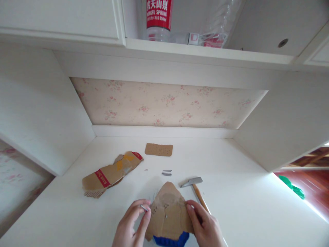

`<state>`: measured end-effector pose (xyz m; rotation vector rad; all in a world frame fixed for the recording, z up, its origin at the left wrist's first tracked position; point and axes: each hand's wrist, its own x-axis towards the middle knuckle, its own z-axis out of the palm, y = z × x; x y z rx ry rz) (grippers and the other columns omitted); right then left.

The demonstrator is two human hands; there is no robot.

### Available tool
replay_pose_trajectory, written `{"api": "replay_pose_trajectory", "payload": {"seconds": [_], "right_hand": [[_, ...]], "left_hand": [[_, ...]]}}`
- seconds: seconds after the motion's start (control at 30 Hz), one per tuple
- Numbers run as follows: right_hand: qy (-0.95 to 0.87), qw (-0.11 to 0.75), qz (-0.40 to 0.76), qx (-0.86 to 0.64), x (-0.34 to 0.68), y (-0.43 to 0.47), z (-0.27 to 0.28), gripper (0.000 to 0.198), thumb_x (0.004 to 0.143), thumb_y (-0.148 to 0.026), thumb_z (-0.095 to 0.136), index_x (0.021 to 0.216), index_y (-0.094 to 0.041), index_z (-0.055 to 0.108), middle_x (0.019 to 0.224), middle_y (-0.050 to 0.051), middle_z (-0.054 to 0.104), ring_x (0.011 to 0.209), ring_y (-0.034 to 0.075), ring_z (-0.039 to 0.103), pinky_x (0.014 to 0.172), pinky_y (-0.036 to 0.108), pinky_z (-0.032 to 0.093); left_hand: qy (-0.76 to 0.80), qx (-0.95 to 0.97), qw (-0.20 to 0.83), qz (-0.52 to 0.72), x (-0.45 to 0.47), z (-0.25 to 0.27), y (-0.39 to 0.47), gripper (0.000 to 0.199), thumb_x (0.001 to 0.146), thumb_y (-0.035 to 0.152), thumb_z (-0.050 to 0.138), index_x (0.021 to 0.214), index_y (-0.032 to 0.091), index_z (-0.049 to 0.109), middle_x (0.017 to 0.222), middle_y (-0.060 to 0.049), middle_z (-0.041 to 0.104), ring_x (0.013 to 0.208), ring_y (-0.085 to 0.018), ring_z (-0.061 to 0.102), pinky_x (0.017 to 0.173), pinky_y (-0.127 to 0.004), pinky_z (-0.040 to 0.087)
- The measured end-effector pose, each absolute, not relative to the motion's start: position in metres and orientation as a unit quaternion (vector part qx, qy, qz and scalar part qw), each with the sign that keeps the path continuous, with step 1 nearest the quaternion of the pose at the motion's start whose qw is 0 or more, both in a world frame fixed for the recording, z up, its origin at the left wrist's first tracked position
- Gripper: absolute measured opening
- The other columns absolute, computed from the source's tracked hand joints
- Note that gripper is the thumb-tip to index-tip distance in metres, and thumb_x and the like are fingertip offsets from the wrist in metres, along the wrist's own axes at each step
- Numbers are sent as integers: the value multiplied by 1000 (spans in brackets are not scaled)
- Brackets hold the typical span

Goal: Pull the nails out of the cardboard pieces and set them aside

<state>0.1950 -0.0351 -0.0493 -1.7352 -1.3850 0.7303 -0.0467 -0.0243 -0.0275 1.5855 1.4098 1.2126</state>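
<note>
A torn piece of brown cardboard [174,219] lies over a blue ribbed object [171,241], most of which it hides. My right hand [205,224] pinches the cardboard's right edge between thumb and fingers. Between the thumb and fingertips of my left hand [133,223] is a nail [144,208], held beside the cardboard's left edge. A small round nail head [166,216] shows near the middle of the cardboard. Just beyond my right hand lies a hammer [197,188] with a wooden handle, partly hidden by that hand.
Several nails [167,173] lie loose behind the cardboard. Farther back are a flat cardboard rectangle [158,150] with small holes and a folded cardboard strip [113,175] with red bands. White cabinet sides enclose the white desk [231,199]; a shelf [210,51] with plastic bottles hangs above.
</note>
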Motion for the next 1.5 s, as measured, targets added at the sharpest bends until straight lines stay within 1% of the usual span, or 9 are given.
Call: {"api": "replay_pose_trajectory", "payload": {"seconds": [0.2,0.5,0.6,0.67,0.77,0.9,0.97,1.13,1.5], "right_hand": [[-610,351,237,-670,201,-35,-50,31,94,-47,45,99,-27,69,81,1,78,70,19,72,61,24,53],[-625,347,236,-658,203,-33,-44,24,96,-42,47,103,-28,65,83,1,74,73,17,70,67,27,55],[-667,366,141,-634,200,-36,-32,24,96,-35,51,114,-25,61,98,7,70,88,21,68,78,33,58],[-738,350,91,-570,193,-37,-19,32,94,-27,55,125,-24,56,109,10,67,101,24,64,85,38,57],[-805,315,146,-481,178,-34,-3,38,93,-19,55,130,-25,54,108,8,69,98,23,63,83,38,57],[-796,334,220,-454,166,-28,0,30,96,-15,48,118,-27,64,100,4,73,89,20,66,80,35,56],[-755,356,267,-481,165,-26,-2,25,97,-18,48,109,-27,69,97,3,75,88,18,68,80,29,56],[-656,371,300,-585,170,-28,-2,17,91,-30,59,91,-28,76,90,-1,80,82,17,74,74,21,57],[-755,362,205,-507,168,-28,-13,18,93,-19,56,104,-27,68,95,-2,80,86,14,73,81,23,56]], "left_hand": [[447,759,256,398,-31,-11,-14,15,95,25,56,85,24,67,96,-4,69,92,-17,66,85,-25,54],[412,832,214,304,-8,-12,-1,16,85,8,64,85,23,70,95,-3,70,93,-22,63,87,-40,51],[414,838,208,287,-9,-16,-1,17,85,9,64,86,24,71,99,-2,70,97,-23,63,89,-42,50],[414,842,207,275,-9,-16,-2,18,86,9,63,89,25,71,102,-2,70,99,-24,62,91,-43,49],[419,840,212,272,-8,-13,-4,23,85,6,62,93,25,71,105,-2,70,101,-24,62,92,-44,50],[436,824,225,284,-9,-14,-8,26,81,4,62,94,25,71,104,-3,70,100,-23,63,91,-42,53],[445,810,247,292,-10,-18,-10,32,77,6,67,101,25,70,108,-4,69,103,-24,63,94,-41,53],[466,772,295,316,-16,-31,-17,71,62,8,80,127,25,59,127,-8,62,116,-28,59,101,-43,52],[466,767,316,308,-13,-34,-15,69,57,3,79,121,25,64,126,-8,62,117,-29,58,103,-44,51]]}}
